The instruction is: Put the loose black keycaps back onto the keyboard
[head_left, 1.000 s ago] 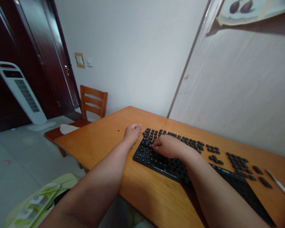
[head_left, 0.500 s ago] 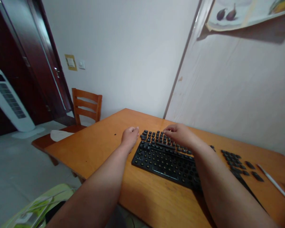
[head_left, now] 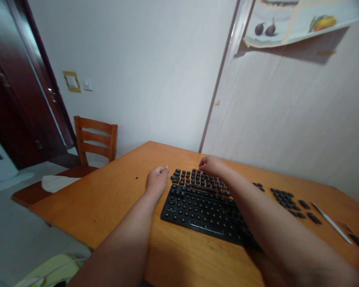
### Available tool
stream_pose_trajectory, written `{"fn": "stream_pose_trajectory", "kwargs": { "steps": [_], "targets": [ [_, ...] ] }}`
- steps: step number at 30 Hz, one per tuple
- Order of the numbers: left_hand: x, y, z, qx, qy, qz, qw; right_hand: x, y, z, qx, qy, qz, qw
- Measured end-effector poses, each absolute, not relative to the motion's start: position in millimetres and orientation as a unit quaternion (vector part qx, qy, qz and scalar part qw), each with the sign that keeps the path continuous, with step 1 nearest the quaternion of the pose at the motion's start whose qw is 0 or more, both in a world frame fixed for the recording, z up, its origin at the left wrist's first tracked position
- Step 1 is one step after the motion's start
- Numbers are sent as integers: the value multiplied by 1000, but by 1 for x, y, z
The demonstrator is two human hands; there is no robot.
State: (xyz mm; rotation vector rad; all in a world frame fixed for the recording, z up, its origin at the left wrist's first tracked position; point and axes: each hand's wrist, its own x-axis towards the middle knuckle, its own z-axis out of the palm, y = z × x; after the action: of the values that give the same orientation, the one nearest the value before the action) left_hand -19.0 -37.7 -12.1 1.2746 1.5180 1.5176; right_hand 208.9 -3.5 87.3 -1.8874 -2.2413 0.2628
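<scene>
The left hand (head_left: 156,181) and right hand (head_left: 211,166) have curled fingers, contents unclear; a low sweep could scatter keycaps (head_left: 203,178).

No readable text, tiny pale marks on loose black keycaps (head_left: 204,188), too small and blurred to read

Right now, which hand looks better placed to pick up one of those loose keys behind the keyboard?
Probably the right hand: it reaches over the keyboard to the far edge of the loose keys. The left hand is curled beside their left end, off to one side.
</scene>
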Motion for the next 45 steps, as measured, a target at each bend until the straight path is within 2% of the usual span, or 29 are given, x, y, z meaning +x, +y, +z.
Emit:
{"fn": "stream_pose_trajectory", "kwargs": {
  "steps": [16, 36, 45],
  "targets": [
    [-23, -32, -22, 501, 575, 570, 306, 198, 42, 60, -646, -755, 102, 42],
    [-20, -36, -17, 503, 580, 564, 305, 199, 59, 43, -638, -762, 102, 40],
    [-21, -34, -19, 503, 581, 566, 298, 203, 50, 54, -628, -766, 114, 77]
  ]
}}
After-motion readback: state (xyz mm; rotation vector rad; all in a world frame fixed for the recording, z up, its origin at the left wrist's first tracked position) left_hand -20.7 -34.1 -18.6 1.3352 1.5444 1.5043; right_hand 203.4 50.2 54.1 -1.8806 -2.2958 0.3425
